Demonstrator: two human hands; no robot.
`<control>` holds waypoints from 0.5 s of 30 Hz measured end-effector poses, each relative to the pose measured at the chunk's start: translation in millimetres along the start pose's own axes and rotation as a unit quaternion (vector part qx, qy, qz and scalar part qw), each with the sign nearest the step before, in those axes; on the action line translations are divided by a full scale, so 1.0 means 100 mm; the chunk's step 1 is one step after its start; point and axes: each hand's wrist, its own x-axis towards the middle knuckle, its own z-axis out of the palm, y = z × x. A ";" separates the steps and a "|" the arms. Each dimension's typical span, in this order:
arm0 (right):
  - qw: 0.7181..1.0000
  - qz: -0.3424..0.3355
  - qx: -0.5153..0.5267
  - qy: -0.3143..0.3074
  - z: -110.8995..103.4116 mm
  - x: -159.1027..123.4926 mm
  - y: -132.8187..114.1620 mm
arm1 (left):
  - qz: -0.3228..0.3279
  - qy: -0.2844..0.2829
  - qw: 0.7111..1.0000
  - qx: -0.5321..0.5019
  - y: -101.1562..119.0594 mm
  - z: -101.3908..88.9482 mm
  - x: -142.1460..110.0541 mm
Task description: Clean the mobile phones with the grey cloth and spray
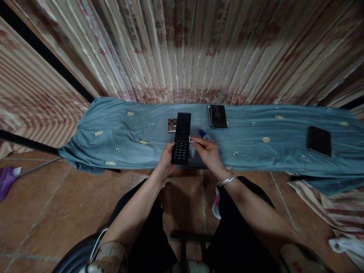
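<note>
My left hand (165, 157) is closed round the keypad half of an opened black flip phone (181, 138), holding it over the blue-grey cloth (119, 136). My right hand (207, 151) pinches a small pale wipe or cloth piece (192, 148) against the phone's right edge. A small bottle with a blue cap (203, 133) lies just beyond my right fingers. A silver bangle is on my right wrist.
A small checkered silver box (171, 125) lies left of the phone's screen. A dark phone on a stack (218, 116) sits at the back, another black phone (319, 140) far right. Striped curtains hang behind. A purple mop head (7, 180) lies on the tiled floor left.
</note>
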 end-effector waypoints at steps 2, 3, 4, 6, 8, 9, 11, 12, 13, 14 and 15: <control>1.000 -0.001 -0.003 0.005 0.00 0.01 0.00 | 0.000 -0.002 1.000 0.009 0.00 0.00 0.00; 1.000 -0.004 -0.008 0.005 0.00 0.01 0.00 | 0.001 -0.004 1.000 0.015 -0.01 -0.01 0.01; 1.000 -0.009 -0.015 0.003 0.00 0.01 0.00 | 0.005 -0.004 1.000 0.021 -0.01 -0.02 0.02; 0.999 -0.026 -0.040 -0.006 0.00 0.00 0.01 | 0.017 0.000 0.999 0.034 -0.03 -0.04 0.04; 0.996 -0.051 -0.076 -0.014 -0.01 -0.01 0.01 | 0.033 0.006 0.998 0.048 -0.06 -0.07 0.06; 0.993 -0.065 -0.099 -0.018 -0.01 -0.02 0.00 | 0.041 0.007 0.998 0.055 -0.07 -0.07 0.06; 0.983 -0.096 -0.156 -0.028 -0.02 -0.04 -0.01 | 0.054 -0.004 0.996 0.068 -0.10 -0.08 0.06; 0.975 -0.111 -0.188 -0.035 -0.02 -0.05 -0.02 | 0.062 -0.013 0.995 0.074 -0.12 -0.09 0.06; 0.967 -0.124 -0.220 -0.041 -0.03 -0.06 -0.03 | 0.069 -0.022 0.994 0.080 -0.14 -0.09 0.06; 0.958 -0.134 -0.249 -0.048 -0.03 -0.06 -0.04 | 0.076 -0.031 0.993 0.087 -0.16 -0.09 0.06; 0.950 -0.140 -0.275 -0.054 -0.03 -0.07 -0.05 | 0.081 -0.036 0.992 0.095 -0.18 -0.09 0.06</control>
